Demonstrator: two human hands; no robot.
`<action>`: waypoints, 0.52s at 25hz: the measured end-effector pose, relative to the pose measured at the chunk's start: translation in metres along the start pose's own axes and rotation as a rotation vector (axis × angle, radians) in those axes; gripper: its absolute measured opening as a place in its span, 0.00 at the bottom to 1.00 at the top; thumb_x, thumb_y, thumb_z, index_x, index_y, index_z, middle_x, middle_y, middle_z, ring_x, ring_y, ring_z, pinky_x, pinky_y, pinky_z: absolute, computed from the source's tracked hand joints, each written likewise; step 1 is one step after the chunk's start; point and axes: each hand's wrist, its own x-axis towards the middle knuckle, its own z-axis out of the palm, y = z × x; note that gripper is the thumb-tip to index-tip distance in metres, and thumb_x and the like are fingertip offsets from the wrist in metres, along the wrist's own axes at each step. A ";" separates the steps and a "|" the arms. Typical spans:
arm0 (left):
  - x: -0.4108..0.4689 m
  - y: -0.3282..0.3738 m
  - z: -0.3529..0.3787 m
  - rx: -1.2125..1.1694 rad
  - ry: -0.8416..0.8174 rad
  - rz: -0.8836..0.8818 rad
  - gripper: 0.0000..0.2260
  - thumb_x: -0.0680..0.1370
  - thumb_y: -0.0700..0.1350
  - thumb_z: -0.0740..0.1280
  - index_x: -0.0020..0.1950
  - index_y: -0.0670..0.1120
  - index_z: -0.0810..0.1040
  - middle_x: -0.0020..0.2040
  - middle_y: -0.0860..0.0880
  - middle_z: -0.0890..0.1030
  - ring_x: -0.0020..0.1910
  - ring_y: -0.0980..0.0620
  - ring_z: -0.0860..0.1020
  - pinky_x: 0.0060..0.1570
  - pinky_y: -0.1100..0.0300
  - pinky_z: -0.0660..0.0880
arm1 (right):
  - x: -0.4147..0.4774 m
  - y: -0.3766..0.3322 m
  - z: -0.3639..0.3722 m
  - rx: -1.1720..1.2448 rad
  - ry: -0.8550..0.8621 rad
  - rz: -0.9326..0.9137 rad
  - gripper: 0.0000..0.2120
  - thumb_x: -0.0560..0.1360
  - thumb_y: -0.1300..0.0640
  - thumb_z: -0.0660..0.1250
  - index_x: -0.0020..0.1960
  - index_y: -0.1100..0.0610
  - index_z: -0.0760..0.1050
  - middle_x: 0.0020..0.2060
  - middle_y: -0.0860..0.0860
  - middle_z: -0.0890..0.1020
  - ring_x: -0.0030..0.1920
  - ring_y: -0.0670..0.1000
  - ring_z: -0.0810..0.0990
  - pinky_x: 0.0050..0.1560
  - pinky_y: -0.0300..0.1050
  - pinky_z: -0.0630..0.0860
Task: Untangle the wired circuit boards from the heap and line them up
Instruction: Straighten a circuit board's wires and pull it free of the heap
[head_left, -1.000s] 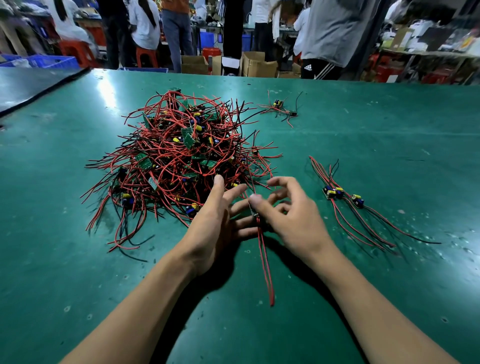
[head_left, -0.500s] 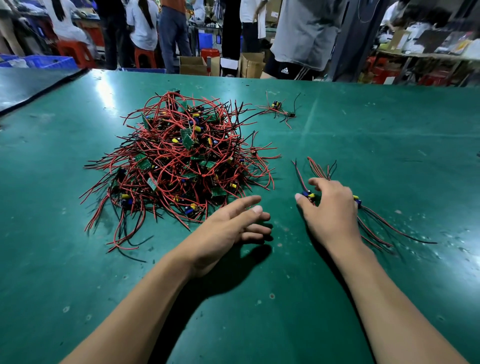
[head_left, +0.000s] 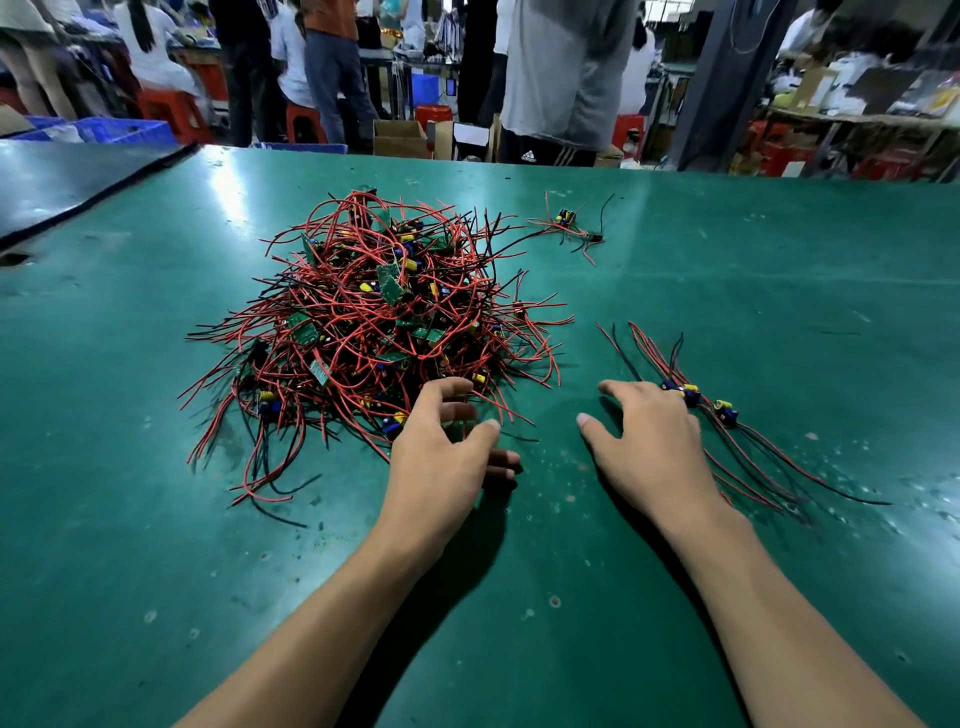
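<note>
Heap (head_left: 374, 322) of red and black wired boards sits left of centre on the desk (head_left: 156, 519), looks as big as a second ago, most of the job left. Left hand (head_left: 441, 441) has gone from steadying a pulled-out board to reaching back onto the heap's near right edge, fingers loose and spread, nothing gripped yet as far as shows. One stray board (head_left: 569, 221) lies apart towards the far edge, untouched. Right hand (head_left: 644, 441) has dropped the board it carried over and is drawing back, flat and open, empty. Row of boards (head_left: 696, 400) just beside it on the right has gained one at its left end, wires running parallel, so one more is lined up and the next pick looks about to start
</note>
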 end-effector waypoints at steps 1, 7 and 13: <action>0.001 -0.001 0.000 0.064 -0.010 0.014 0.15 0.78 0.38 0.67 0.61 0.52 0.72 0.59 0.45 0.74 0.38 0.41 0.85 0.40 0.46 0.82 | -0.001 -0.002 0.001 0.015 0.002 -0.009 0.23 0.78 0.44 0.67 0.69 0.52 0.75 0.66 0.52 0.77 0.67 0.57 0.70 0.66 0.53 0.66; 0.007 0.005 -0.002 -0.075 -0.124 -0.075 0.19 0.80 0.39 0.66 0.70 0.48 0.71 0.63 0.53 0.77 0.37 0.43 0.84 0.34 0.52 0.82 | -0.014 -0.027 0.010 0.251 0.027 -0.184 0.16 0.77 0.51 0.70 0.62 0.55 0.80 0.57 0.51 0.82 0.60 0.55 0.76 0.64 0.54 0.71; -0.009 0.014 0.004 -0.198 -0.333 -0.127 0.07 0.78 0.44 0.68 0.49 0.44 0.85 0.47 0.44 0.85 0.28 0.51 0.81 0.24 0.64 0.74 | -0.015 -0.025 -0.005 0.359 -0.088 -0.221 0.21 0.74 0.50 0.74 0.65 0.54 0.79 0.54 0.52 0.83 0.57 0.56 0.79 0.61 0.54 0.73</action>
